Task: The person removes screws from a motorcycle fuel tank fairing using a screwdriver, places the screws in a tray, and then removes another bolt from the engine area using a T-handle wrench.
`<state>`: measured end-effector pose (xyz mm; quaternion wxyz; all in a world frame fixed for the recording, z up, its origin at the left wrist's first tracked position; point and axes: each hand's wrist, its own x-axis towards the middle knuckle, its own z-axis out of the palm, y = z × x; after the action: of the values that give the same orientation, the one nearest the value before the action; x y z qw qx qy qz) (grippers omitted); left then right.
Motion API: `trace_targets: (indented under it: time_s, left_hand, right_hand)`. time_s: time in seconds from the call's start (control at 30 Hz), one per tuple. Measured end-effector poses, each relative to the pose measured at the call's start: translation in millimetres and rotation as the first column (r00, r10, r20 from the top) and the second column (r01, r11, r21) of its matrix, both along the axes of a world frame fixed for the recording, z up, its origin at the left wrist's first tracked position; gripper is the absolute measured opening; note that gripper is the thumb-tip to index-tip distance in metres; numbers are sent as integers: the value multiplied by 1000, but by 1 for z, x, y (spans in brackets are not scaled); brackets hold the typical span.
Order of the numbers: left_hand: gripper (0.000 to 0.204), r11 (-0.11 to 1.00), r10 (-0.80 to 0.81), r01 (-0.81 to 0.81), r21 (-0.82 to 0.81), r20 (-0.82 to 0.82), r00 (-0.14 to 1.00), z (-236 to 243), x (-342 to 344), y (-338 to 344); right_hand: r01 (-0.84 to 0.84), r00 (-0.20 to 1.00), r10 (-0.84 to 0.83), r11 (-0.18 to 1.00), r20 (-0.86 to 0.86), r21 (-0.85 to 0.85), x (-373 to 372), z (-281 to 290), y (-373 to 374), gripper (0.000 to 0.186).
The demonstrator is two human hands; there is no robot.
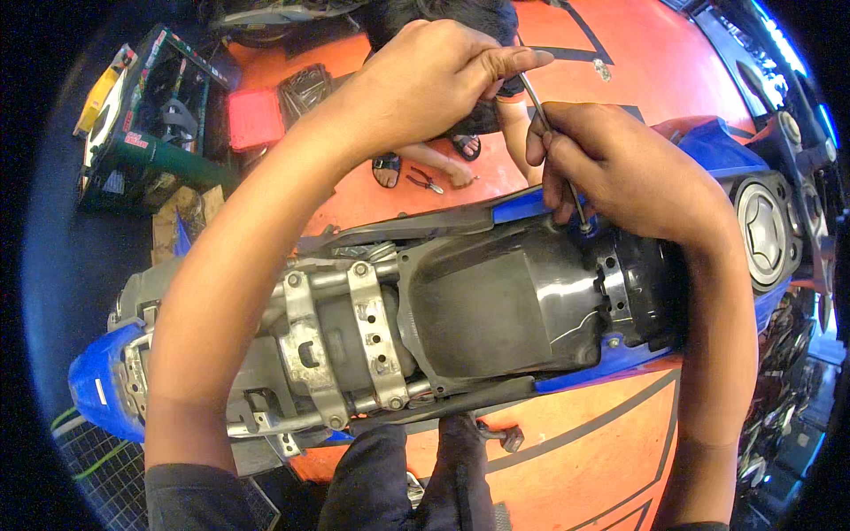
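Note:
A motorcycle frame with blue panels [104, 379], metal brackets [379, 350] and a black plastic tray [469, 310] lies across the view, seat off. A long thin metal tool [531, 88] slants down to a bolt [584, 226] at the tray's upper right corner. My left hand [443, 75] is closed at the tool's top end, thumb stretched along it. My right hand [602, 168] is wrapped round the tool's shaft lower down, just above the bolt.
Across the bike a person [398, 18] in black reaches toward the orange floor [655, 71] near pliers [423, 181]. A green cart [142, 168] and pink case [252, 119] stand upper left. A fuel cap [761, 234] is at right. My legs [372, 478] are below.

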<state>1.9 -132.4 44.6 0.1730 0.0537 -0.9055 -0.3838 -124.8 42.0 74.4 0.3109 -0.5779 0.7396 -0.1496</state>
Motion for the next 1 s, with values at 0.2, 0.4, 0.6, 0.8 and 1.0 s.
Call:
trace_targets:
  time_s: [0.2, 0.4, 0.6, 0.8, 1.0]
  left_hand:
    - [46, 956, 252, -283, 78, 272, 929, 49, 2, 38]
    - [46, 972, 6, -25, 235, 83, 997, 36, 16, 21]
    - [25, 998, -36, 49, 38, -297, 954, 4, 12, 17]
    - [26, 964, 65, -16, 265, -179, 982, 6, 14, 19]
    - [44, 657, 315, -224, 720, 8, 949, -11, 4, 42]
  right_hand:
    - [-15, 962, -60, 963, -265, -269, -6, -16, -7, 29]
    - [118, 974, -181, 918, -135, -378, 16, 0, -15, 21]
    - [138, 990, -131, 925, 43, -353, 24, 6, -16, 20]
    - [134, 991, -120, 927, 62, -350, 24, 3, -15, 23]
    - [153, 988, -137, 903, 69, -401, 8, -12, -13, 21]
